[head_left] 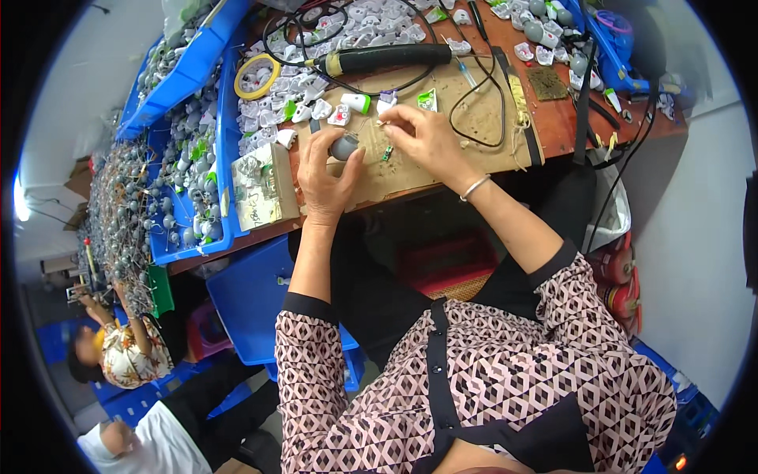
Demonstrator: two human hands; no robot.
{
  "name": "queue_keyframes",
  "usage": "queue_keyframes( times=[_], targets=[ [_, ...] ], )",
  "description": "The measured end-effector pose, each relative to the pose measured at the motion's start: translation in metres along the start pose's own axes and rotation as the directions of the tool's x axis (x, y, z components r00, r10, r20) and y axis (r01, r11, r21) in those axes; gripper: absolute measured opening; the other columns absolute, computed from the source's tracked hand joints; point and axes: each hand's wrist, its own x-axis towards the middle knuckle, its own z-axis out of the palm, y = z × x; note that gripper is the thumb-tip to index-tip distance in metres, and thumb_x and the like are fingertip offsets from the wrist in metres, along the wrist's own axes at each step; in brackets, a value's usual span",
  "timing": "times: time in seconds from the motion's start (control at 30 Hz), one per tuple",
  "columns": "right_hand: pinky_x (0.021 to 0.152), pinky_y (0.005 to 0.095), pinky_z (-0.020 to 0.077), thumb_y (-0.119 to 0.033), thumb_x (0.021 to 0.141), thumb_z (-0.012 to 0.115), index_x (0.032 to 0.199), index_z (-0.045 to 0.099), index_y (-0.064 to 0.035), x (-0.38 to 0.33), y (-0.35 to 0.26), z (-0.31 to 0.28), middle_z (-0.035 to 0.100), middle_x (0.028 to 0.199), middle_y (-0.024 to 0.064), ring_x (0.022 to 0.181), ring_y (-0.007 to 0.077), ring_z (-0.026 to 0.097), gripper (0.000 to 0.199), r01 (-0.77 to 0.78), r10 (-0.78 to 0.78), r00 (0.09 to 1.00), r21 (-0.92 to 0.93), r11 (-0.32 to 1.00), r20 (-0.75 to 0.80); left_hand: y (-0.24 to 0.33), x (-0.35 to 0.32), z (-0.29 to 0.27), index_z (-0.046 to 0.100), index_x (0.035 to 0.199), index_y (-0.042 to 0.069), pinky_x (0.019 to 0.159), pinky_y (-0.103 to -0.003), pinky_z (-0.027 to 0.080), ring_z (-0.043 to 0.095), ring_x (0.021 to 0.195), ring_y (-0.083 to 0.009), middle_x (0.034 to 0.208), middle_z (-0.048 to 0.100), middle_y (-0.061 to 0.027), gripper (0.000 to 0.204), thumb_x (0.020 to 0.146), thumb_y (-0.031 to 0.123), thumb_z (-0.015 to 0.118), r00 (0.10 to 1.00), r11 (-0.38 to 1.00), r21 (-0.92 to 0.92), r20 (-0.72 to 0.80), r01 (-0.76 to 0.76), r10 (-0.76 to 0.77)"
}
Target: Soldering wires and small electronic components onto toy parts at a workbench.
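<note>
On the brown worktop [474,118], a small grey round part [344,147] is gripped by the left hand [325,178]; it is best kept steady while the right hand [426,138], fingers pinched together, works.

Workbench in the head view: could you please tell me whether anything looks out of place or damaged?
Nothing looks damaged. White plastic shells lie scattered loose beside the soldering iron, not in the blue trays. The left hand holds a grey part.

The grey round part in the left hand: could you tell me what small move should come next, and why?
Probably bring the right hand a little left to the grey round part. The left hand holds that part up over the brown mat, and a small green board lies between the hands.
</note>
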Motion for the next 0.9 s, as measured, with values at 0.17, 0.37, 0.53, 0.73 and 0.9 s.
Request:
queue_keyframes(
  times=[0.17,0.37,0.53,0.73,0.9],
  targets=[
    [0.060,0.0242,0.0500,-0.017,0.093,0.067,0.104,0.069,-0.0010,0.009,0.003,0.007,0.068,0.079,0.0014,0.063,0.0070,0.061,0.019,-0.032,0.030,0.999,0.158,0.987,0.014,0.002,0.000,0.001,0.062,0.108,0.004,0.087,-0.039,0.052,0.065,0.099,-0.0310,0.106,0.066,-0.0136,0.038,0.075,0.007,0.079,0.996,0.997,-0.020,0.035,-0.076,0.077],
    [0.063,0.0228,0.0495,-0.014,0.093,0.068,0.096,0.066,-0.0005,0.010,0.000,0.010,0.065,0.081,-0.0017,0.072,0.0040,0.059,0.014,-0.003,-0.014,0.998,0.234,0.972,0.069,0.000,0.000,0.001,0.060,0.108,0.004,0.087,-0.040,0.051,0.064,0.099,-0.0316,0.106,0.065,-0.0143,0.036,0.076,0.004,0.076,0.998,0.997,-0.060,0.021,-0.050,0.052],
    [0.067,0.0224,0.0494,-0.012,0.092,0.068,0.095,0.065,-0.0004,0.010,0.002,0.018,0.065,0.084,-0.0011,0.076,0.0046,0.059,0.012,-0.017,-0.003,0.997,0.284,0.959,0.071,0.004,0.003,-0.001,0.064,0.113,0.005,0.085,-0.040,0.050,0.063,0.096,-0.0322,0.103,0.064,-0.0139,0.037,0.078,0.011,0.074,0.998,1.000,0.012,0.066,-0.025,0.024],
    [0.067,0.0239,0.0498,-0.014,0.092,0.068,0.096,0.066,-0.0002,0.013,-0.008,0.016,0.067,0.081,0.0011,0.074,0.0064,0.061,0.014,0.011,-0.022,0.998,0.162,0.987,0.063,0.003,0.003,-0.004,0.067,0.111,0.005,0.083,-0.039,0.051,0.063,0.095,-0.0313,0.103,0.064,-0.0130,0.033,0.079,0.013,0.071,0.995,0.998,-0.046,0.090,0.037,-0.033],
    [0.069,0.0337,0.0537,-0.019,0.089,0.067,0.094,0.068,-0.0006,0.017,-0.009,0.022,0.072,0.082,0.0116,0.076,0.0212,0.070,0.019,0.028,-0.037,0.997,0.142,0.989,0.064,0.002,0.003,-0.005,0.068,0.109,0.005,0.084,-0.039,0.051,0.064,0.095,-0.0308,0.102,0.064,-0.0128,0.031,0.080,0.015,0.070,0.996,0.996,-0.073,0.077,0.047,-0.041]
  ],
)
